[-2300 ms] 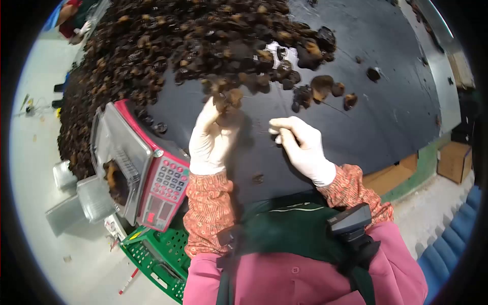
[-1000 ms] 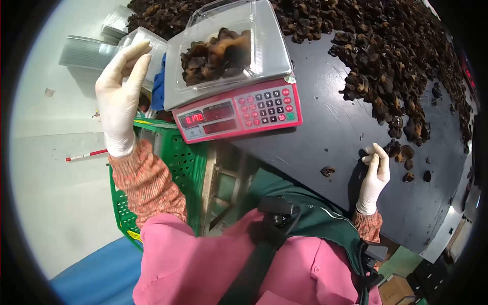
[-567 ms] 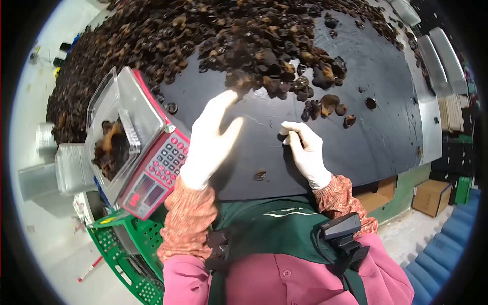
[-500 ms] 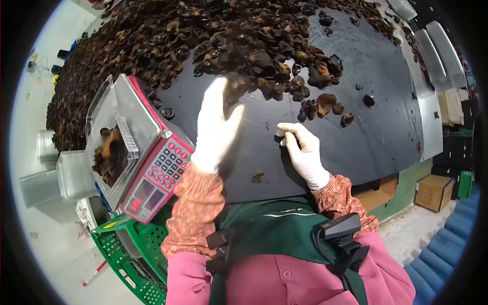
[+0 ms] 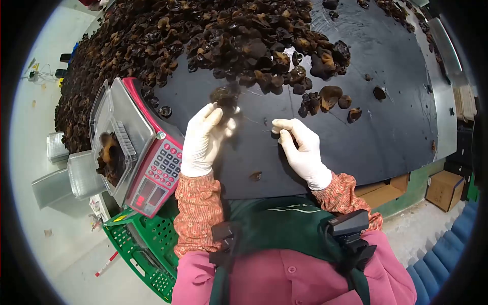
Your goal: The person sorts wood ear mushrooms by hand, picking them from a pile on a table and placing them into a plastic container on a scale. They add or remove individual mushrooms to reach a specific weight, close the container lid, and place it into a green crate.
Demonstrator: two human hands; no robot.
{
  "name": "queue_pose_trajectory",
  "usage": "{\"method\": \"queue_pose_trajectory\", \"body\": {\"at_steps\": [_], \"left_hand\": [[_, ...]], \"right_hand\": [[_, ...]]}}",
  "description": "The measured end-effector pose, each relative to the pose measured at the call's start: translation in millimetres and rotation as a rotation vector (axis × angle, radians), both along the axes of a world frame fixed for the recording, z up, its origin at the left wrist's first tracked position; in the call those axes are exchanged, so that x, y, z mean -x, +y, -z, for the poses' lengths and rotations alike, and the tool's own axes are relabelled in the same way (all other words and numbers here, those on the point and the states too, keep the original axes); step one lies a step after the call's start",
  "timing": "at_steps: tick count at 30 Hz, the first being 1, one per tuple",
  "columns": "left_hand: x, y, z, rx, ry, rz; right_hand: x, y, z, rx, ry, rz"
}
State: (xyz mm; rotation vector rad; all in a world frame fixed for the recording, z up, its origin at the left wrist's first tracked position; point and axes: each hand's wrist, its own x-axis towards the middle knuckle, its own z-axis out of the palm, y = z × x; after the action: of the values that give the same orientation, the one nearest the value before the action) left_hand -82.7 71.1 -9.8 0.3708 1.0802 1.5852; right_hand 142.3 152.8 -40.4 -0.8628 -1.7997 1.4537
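In a white glove, my left hand (image 5: 202, 140) grips a dark wood ear mushroom (image 5: 225, 96) between thumb and fingers, held over the black tabletop (image 5: 244, 173). My right hand (image 5: 305, 152), gloved too, is closed in a pinch above the table; a small dark spot shows at its fingertips, too small to name. To the left of my left hand stands a red and silver digital scale (image 5: 161, 165). On its pan is a clear plastic tray (image 5: 128, 140) with several wood ears (image 5: 110, 157) inside. One small wood ear piece (image 5: 255, 176) lies between my hands, nearer to me.
A large heap of wood ears (image 5: 218, 35) covers the far and left table. Loose wood ears (image 5: 330, 96) lie beyond my right hand. Clear plastic trays (image 5: 84, 175) are stacked left of the scale, above a green crate (image 5: 147, 254). A cardboard box (image 5: 445, 189) sits on the floor at right.
My left hand has drawn back from the edge of the heap toward me, bringing a wood ear with it. My right hand stays in nearly the same pinch. The view has shifted slightly.
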Motion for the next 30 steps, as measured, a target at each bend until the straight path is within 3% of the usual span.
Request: {"method": "queue_pose_trajectory", "body": {"at_steps": [4,16,18,21,25,29,30], "left_hand": [[-5.9,-8.3,2.2,-0.101,-0.155,-0.005],[-15.7,-23.7,3.5,-0.008,0.057,0.1],[-26.9,-22.2,0.3,0.025,0.077,0.186],[-36.9,-17.0,8.5,0.016,0.023,0.204],[-32.3,-22.8,15.5,-0.074,-0.203,0.149],[-27.5,-34.1,11.0,-0.177,-0.437,0.134],[-30.5,-35.8,5.9,-0.195,-0.464,0.116]], "right_hand": [[0.4,0.0,-1.1,0.024,-0.025,0.02],[-2.1,0.8,-4.5,0.054,-0.001,0.003],[-1.4,5.3,-13.3,0.049,0.011,-0.09],[3.5,7.1,-20.0,-0.072,-0.134,-0.129],[18.7,5.7,-7.6,-0.451,-0.324,-0.048],[37.6,9.1,4.5,-0.827,-0.354,-0.109],[40.8,10.1,5.7,-0.785,-0.341,-0.126]]}}
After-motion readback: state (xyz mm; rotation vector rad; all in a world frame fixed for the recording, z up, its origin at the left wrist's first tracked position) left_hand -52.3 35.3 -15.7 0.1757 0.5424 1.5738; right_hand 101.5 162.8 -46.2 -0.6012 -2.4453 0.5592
